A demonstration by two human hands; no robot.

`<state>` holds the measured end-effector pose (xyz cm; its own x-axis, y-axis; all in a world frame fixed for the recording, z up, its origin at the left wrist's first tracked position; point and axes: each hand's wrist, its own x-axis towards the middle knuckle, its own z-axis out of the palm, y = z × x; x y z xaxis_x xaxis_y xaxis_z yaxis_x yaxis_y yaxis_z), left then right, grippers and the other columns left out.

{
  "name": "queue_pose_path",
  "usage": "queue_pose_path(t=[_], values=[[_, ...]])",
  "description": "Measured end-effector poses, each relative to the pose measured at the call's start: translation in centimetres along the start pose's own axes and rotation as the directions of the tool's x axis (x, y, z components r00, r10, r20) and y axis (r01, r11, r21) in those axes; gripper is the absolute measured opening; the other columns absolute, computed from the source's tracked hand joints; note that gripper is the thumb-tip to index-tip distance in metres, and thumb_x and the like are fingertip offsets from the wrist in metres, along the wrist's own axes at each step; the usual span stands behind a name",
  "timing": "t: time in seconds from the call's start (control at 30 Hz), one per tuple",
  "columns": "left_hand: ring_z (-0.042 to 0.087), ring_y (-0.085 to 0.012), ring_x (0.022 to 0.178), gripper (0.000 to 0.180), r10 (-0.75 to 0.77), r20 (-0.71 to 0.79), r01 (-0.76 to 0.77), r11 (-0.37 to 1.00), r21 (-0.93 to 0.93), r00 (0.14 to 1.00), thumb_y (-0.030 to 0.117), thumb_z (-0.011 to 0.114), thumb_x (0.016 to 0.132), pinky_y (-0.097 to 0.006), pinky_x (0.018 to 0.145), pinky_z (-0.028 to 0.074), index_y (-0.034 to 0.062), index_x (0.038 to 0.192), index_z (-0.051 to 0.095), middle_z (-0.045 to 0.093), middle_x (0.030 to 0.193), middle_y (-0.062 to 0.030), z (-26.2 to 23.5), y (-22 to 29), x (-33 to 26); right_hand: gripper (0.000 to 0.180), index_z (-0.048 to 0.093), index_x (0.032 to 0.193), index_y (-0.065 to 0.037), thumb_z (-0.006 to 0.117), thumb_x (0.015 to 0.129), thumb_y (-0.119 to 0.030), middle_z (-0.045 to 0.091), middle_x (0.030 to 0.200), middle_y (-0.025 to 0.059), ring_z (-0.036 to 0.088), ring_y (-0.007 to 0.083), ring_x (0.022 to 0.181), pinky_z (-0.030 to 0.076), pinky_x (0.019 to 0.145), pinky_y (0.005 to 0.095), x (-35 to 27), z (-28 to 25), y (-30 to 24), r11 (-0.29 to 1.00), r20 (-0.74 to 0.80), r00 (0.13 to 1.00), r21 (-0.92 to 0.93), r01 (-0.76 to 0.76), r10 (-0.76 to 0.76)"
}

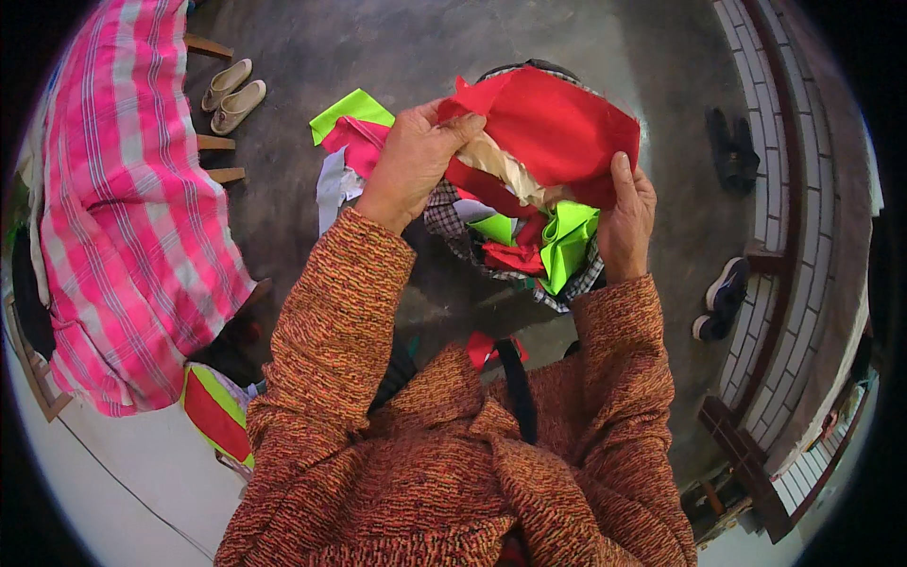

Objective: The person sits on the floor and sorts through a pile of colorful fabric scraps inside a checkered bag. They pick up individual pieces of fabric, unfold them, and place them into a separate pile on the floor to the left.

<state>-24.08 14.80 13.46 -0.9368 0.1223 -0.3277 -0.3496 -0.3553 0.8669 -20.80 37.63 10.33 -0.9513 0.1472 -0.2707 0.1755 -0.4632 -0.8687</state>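
Left hand [416,159] and right hand [628,222] are gripping red cloth [557,123]; beige shoes [249,97] are lying on the grey floor [359,47] near hanging pink plaid fabric [142,236]

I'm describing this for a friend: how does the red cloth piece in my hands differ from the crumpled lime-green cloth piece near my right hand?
The red cloth piece is held up between the left hand and right hand; the crumpled lime-green cloth piece rests among other scraps. The red piece is spread wider and shows more surface than the folded green piece. Both are brightly coloured fabric.
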Motion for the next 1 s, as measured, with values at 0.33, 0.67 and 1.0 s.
queue_pose_path(t=[0.33, 0.67, 1.0], values=[[0.062, -0.0121, 0.08, 0.028, 0.235, -0.297, -0.142, 0.943, 0.301, 0.925, 0.01, 0.065, 0.084, -0.024, 0.072, 0.049, -0.0035, 0.106, 0.058, 0.066, 0.093, -0.0085, -5.5, 2.9, 0.2, 0.021, 0.06, 0.106, -0.008, 0.061, 0.087, -0.015, 0.063, 0.099, 0.0075, 0.059, 0.0182, 0.088, 0.047, 0.076, 0.0299, 0.2, 0.7, 4.1, 0.632, 0.315, 0.944, -0.713, 0.306, -0.101], [0.064, -0.0292, 0.073, 0.031, 0.572, -0.453, 0.202, 0.448, 0.871, 0.684, 0.026, 0.066, 0.077, -0.04, 0.068, 0.047, -0.0004, 0.094, 0.065, 0.068, 0.081, -0.0146, -14.4, 5.2, -0.9, 0.039, 0.059, 0.107, -0.013, 0.066, 0.069, -0.012, 0.056, 0.107, 0.0065, 0.049, 0.0268, 0.105, 0.043, 0.079, 0.0405, -2.0, -1.7, 10.9, -0.238, 0.617, 0.748, -0.71, 0.663, 0.245], [0.063, -0.0273, 0.087, 0.032, 0.574, -0.305, 0.058, 0.408, 0.911, 0.76, 0.026, 0.067, 0.077, -0.036, 0.076, 0.049, 0.0053, 0.101, 0.065, 0.064, 0.097, -0.0138, -10.7, 4.4, -0.3, 0.021, 0.059, 0.096, -0.005, 0.063, 0.076, -0.01, 0.059, 0.095, 0.0111, 0.056, 0.0312, 0.091, 0.045, 0.077, 0.0396, -1.3, 0.5, 5.5, 0.196, 0.462, 0.88, -0.858, 0.475, -0.108]])
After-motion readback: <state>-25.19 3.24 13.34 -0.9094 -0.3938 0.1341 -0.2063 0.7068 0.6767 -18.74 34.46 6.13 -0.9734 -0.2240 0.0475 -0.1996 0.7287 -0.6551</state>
